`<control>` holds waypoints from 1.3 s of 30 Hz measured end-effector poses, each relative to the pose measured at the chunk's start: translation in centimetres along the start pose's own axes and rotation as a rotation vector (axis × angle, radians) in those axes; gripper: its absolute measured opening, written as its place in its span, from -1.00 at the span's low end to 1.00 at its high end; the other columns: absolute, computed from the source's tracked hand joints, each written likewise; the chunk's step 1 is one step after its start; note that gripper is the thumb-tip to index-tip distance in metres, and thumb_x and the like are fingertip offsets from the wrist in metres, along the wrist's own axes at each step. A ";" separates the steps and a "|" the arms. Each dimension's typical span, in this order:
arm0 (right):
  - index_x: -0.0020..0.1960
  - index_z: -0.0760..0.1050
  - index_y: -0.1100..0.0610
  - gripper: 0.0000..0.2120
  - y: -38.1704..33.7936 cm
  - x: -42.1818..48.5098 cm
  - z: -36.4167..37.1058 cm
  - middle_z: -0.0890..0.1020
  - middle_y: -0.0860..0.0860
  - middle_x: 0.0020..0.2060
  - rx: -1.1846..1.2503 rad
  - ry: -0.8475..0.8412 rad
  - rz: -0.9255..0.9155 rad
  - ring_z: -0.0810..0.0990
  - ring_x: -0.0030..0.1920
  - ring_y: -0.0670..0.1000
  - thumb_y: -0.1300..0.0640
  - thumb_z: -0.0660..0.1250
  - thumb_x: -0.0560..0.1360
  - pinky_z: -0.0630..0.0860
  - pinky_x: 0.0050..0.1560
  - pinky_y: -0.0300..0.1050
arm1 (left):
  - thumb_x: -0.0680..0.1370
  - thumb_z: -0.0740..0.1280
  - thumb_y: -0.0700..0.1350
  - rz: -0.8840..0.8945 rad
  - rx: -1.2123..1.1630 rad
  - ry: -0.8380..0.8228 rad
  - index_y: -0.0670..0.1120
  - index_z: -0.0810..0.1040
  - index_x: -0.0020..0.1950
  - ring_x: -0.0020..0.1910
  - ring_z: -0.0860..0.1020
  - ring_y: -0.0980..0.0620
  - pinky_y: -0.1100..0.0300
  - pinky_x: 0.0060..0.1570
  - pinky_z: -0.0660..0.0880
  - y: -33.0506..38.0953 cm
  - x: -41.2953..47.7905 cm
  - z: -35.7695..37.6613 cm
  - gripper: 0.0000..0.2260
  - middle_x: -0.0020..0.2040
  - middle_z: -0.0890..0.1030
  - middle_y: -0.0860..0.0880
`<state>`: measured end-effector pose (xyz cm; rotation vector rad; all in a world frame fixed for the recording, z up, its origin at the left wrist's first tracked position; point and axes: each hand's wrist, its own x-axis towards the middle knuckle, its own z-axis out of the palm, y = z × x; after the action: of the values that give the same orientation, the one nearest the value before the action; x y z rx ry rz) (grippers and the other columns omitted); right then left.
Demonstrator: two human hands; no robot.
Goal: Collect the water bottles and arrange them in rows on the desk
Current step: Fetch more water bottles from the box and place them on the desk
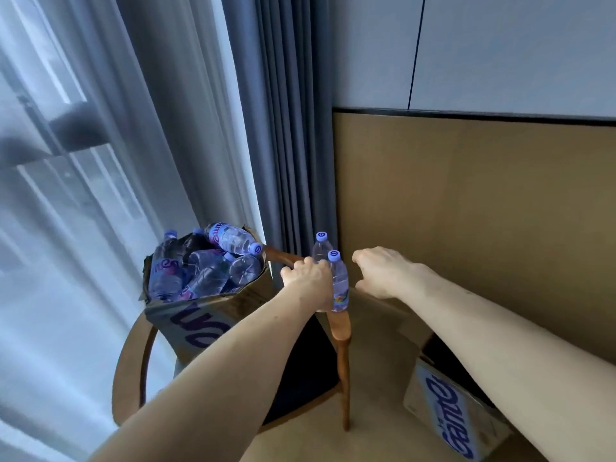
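Two water bottles (339, 288), upright, purple-capped: left grip (308, 278) is clasping both, fingers curling round them above the chair (340, 328) armrest, forearm reaching forward. Right grip (380, 271), at three o'clock of them, is hovering, fingers drooping loosely, holding nothing. Carton (186, 325) at nine o'clock is sitting on the chair, carrying piled bottles (233, 240).

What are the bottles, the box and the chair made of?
The bottles in the left hand look like thin, clear plastic: you can see through them. The box looks like brown cardboard, matte, with bent flaps. The chair frame seems to be smooth brown wood with a slight sheen. Its dark seat may be fabric.
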<state>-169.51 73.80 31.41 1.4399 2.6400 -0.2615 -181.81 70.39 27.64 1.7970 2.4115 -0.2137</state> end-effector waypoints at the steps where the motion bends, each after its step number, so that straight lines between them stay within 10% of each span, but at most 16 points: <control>1: 0.30 0.38 0.14 -0.65 0.5 1.4 0.0 0.52 0.11 0.14 0.015 -0.003 0.003 0.53 0.11 0.14 0.17 0.28 0.53 0.41 -0.08 -0.09 | 0.46 0.43 -0.01 0.000 -0.006 -0.007 -0.09 0.25 0.45 0.38 0.33 -0.13 -0.03 0.29 0.29 0.0 1.4 0.0 -0.37 0.34 0.35 -0.11; 21: 0.37 0.28 0.12 -0.52 5.9 29.1 3.8 0.50 0.13 0.21 0.083 -0.107 -0.256 0.49 0.20 0.19 0.12 0.34 0.50 0.48 0.13 0.06 | 0.31 0.48 0.11 -0.329 -0.593 -0.223 -0.05 0.23 0.39 0.28 0.42 -0.11 -0.04 0.27 0.41 1.9 20.0 6.8 -0.24 0.27 0.41 -0.06; 29: 0.35 0.22 0.10 -0.38 5.6 32.7 7.9 0.49 0.12 0.16 0.317 -0.230 -0.225 0.51 0.12 0.20 0.04 0.43 0.41 0.45 -0.04 -0.02 | 0.44 0.47 -0.07 -0.363 -0.743 -0.158 -0.10 0.29 0.39 0.21 0.49 0.03 0.24 0.17 0.39 2.4 21.1 10.0 -0.41 0.23 0.47 0.00; 39: 0.18 0.31 0.12 -0.52 5.3 34.8 9.3 0.52 0.08 0.02 0.451 -0.271 -0.196 0.52 0.01 0.14 0.10 0.47 0.37 0.46 -0.07 -0.06 | 0.32 0.54 -0.04 -0.440 -0.905 -0.115 -0.03 0.36 0.36 0.18 0.49 -0.01 0.02 0.19 0.51 2.7 22.5 12.0 -0.34 0.18 0.50 -0.01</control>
<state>-183.58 103.20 15.19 1.1351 2.5929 -1.0497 -185.45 90.01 11.58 0.8338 2.2107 0.6189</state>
